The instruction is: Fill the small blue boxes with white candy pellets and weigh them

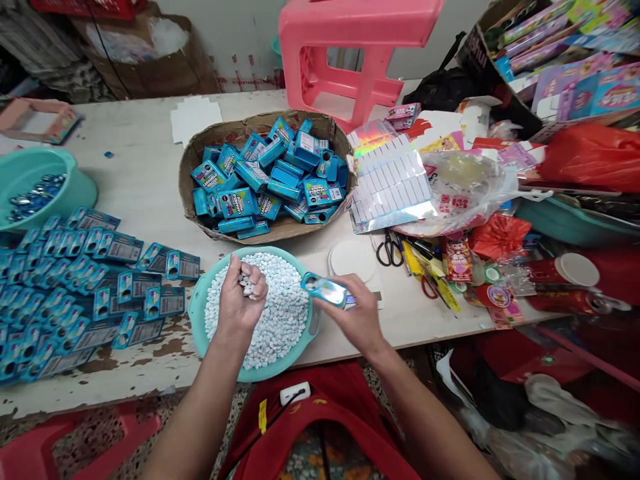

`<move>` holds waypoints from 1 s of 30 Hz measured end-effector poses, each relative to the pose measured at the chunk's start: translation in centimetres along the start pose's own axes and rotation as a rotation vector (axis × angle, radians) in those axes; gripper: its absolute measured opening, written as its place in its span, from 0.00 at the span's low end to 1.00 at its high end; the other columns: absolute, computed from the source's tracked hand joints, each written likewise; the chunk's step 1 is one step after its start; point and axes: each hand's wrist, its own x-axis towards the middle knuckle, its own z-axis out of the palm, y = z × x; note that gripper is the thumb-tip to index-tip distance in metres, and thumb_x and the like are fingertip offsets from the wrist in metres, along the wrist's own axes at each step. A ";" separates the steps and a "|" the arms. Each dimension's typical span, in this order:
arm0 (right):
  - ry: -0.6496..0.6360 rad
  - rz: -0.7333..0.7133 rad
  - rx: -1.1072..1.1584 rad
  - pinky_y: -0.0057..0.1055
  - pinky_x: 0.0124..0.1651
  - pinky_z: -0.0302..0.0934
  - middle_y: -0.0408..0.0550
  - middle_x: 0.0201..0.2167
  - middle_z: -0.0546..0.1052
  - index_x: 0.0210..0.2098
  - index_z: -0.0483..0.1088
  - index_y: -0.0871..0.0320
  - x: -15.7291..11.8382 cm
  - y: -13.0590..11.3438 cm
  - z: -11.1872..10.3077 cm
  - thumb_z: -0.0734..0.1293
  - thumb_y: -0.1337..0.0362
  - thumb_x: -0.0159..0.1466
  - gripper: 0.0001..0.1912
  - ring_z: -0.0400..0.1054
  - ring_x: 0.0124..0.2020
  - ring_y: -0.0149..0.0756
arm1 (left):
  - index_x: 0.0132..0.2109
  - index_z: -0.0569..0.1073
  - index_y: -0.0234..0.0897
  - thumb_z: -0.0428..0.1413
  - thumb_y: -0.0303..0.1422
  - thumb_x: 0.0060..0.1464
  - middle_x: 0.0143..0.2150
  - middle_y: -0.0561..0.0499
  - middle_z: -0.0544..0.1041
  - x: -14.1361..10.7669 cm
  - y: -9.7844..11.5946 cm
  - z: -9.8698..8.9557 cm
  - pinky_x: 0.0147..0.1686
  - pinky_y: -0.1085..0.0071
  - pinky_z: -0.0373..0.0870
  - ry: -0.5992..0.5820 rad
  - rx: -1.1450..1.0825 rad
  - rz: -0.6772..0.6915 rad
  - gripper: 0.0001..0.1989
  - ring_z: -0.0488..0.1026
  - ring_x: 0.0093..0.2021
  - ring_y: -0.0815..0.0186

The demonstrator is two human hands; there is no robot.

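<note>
My left hand (pixel 241 293) is cupped palm up over the teal basin (pixel 199 300), its fingers curled round several small white candies (pixel 245 280). The basin is heaped with more white candies (pixel 280 313). At the basin's right rim my right hand (pixel 356 313) grips a small blue box (pixel 324 289), held on its side with one end toward the basin. Behind the basin, a cut-down cardboard box (pixel 187 200) holds a jumbled pile of blue boxes (pixel 280 173). To the left, rows of blue boxes (pixel 55 300) lie packed side by side, with round holes showing on many.
A white scale (pixel 353 261) sits partly behind my right hand. Scissors (pixel 389 251) lie beyond it. A pink stool (pixel 360 27) stands at the back. Packaging clutter, with a red bag (pixel 595 163), covers the right side. Another teal basin (pixel 75 177) is at far left.
</note>
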 end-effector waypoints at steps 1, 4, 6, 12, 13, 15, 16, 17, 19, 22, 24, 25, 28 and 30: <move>-0.049 -0.027 -0.008 0.37 0.44 0.64 0.48 0.37 0.74 0.42 0.71 0.53 -0.3 -0.9 1.0 0.72 0.58 0.54 0.17 0.68 0.41 0.41 | 0.23 0.60 0.36 0.53 0.43 0.55 0.17 0.59 0.58 -0.7 -0.1 0.8 0.15 0.78 0.54 -0.002 0.022 0.084 0.19 0.57 0.14 0.76; -0.127 -0.083 -0.039 0.37 0.44 0.63 0.48 0.38 0.75 0.43 0.70 0.54 -1.0 -2.2 3.9 0.72 0.60 0.55 0.17 0.68 0.41 0.41 | 0.21 0.62 0.35 0.54 0.42 0.54 0.16 0.57 0.60 -1.8 -0.7 2.2 0.20 0.75 0.62 0.000 0.095 0.291 0.20 0.62 0.16 0.74; -0.147 -0.108 -0.056 0.37 0.44 0.63 0.48 0.37 0.75 0.43 0.70 0.55 -1.3 -2.2 5.2 0.72 0.61 0.55 0.17 0.68 0.41 0.40 | 0.20 0.63 0.35 0.54 0.40 0.55 0.16 0.56 0.62 -2.0 -1.3 2.1 0.25 0.72 0.66 0.010 0.154 0.365 0.20 0.67 0.19 0.71; -0.151 -0.107 -0.073 0.36 0.43 0.63 0.48 0.37 0.74 0.42 0.71 0.55 -1.5 -2.3 6.4 0.73 0.61 0.54 0.17 0.67 0.41 0.41 | 0.20 0.64 0.35 0.52 0.39 0.56 0.16 0.55 0.64 -2.0 -1.5 0.6 0.30 0.70 0.68 0.057 0.220 0.420 0.19 0.72 0.23 0.67; -0.156 -0.103 -0.072 0.36 0.44 0.63 0.48 0.37 0.74 0.42 0.71 0.55 -1.5 -2.4 6.4 0.73 0.61 0.54 0.17 0.67 0.41 0.41 | 0.21 0.65 0.35 0.52 0.39 0.56 0.17 0.55 0.65 -2.1 -1.4 0.5 0.30 0.70 0.68 0.050 0.221 0.414 0.19 0.72 0.23 0.67; -0.164 -0.101 -0.060 0.36 0.44 0.63 0.48 0.37 0.74 0.43 0.71 0.55 -1.5 -3.1 6.2 0.73 0.61 0.54 0.17 0.68 0.41 0.41 | 0.22 0.66 0.35 0.51 0.39 0.57 0.17 0.55 0.66 -2.6 -0.9 0.6 0.29 0.70 0.68 0.030 0.219 0.407 0.18 0.72 0.22 0.67; -0.165 -0.103 -0.047 0.36 0.44 0.63 0.48 0.37 0.75 0.43 0.71 0.55 -1.5 -3.5 6.0 0.73 0.62 0.54 0.17 0.68 0.41 0.41 | 0.23 0.66 0.35 0.50 0.39 0.57 0.18 0.55 0.66 -2.9 -0.6 0.8 0.29 0.70 0.68 0.018 0.217 0.404 0.18 0.71 0.22 0.67; -0.162 -0.110 -0.029 0.37 0.44 0.63 0.48 0.37 0.75 0.43 0.71 0.55 -1.5 -4.0 5.7 0.73 0.62 0.54 0.17 0.68 0.41 0.40 | 0.24 0.67 0.35 0.50 0.39 0.57 0.18 0.54 0.66 -3.4 -0.3 1.0 0.29 0.70 0.68 0.004 0.213 0.403 0.17 0.71 0.22 0.68; -0.157 -0.128 0.013 0.37 0.44 0.63 0.47 0.37 0.75 0.43 0.71 0.54 -1.6 -5.0 5.2 0.73 0.62 0.54 0.18 0.68 0.41 0.40 | 0.26 0.68 0.35 0.50 0.38 0.58 0.20 0.54 0.67 -4.5 0.4 1.5 0.28 0.70 0.68 -0.030 0.205 0.417 0.15 0.70 0.22 0.69; -0.154 -0.129 0.075 0.37 0.46 0.63 0.47 0.39 0.75 0.44 0.70 0.53 -1.6 -5.8 4.7 0.73 0.63 0.54 0.18 0.68 0.42 0.40 | 0.30 0.69 0.35 0.49 0.38 0.58 0.24 0.54 0.69 -5.8 1.0 2.3 0.30 0.70 0.69 -0.062 0.203 0.482 0.13 0.71 0.25 0.69; -0.159 -0.088 0.118 0.37 0.45 0.63 0.47 0.38 0.74 0.44 0.70 0.53 -1.6 -5.8 4.9 0.74 0.63 0.53 0.19 0.68 0.42 0.39 | 0.31 0.69 0.35 0.50 0.38 0.58 0.26 0.53 0.70 -6.1 1.0 2.4 0.31 0.70 0.70 -0.036 0.226 0.485 0.12 0.72 0.28 0.68; -0.165 -0.065 0.139 0.37 0.45 0.63 0.47 0.38 0.74 0.43 0.70 0.54 -1.6 -5.6 5.0 0.74 0.63 0.53 0.19 0.68 0.42 0.39 | 0.31 0.69 0.35 0.51 0.38 0.57 0.27 0.52 0.70 -6.0 1.0 2.3 0.30 0.71 0.70 -0.014 0.239 0.468 0.12 0.72 0.29 0.68; -0.187 -0.015 0.211 0.36 0.46 0.63 0.47 0.38 0.73 0.42 0.71 0.54 -1.7 -5.2 4.6 0.75 0.63 0.52 0.19 0.68 0.42 0.39 | 0.32 0.68 0.35 0.52 0.39 0.56 0.29 0.51 0.70 -4.9 1.5 1.3 0.28 0.73 0.69 0.063 0.283 0.479 0.11 0.71 0.30 0.68; -0.181 0.022 0.267 0.35 0.46 0.64 0.46 0.40 0.73 0.43 0.71 0.53 -1.7 -4.6 3.8 0.75 0.62 0.52 0.19 0.68 0.43 0.38 | 0.34 0.66 0.36 0.51 0.40 0.56 0.30 0.52 0.69 -3.2 2.4 0.1 0.26 0.73 0.68 0.118 0.343 0.571 0.11 0.71 0.30 0.68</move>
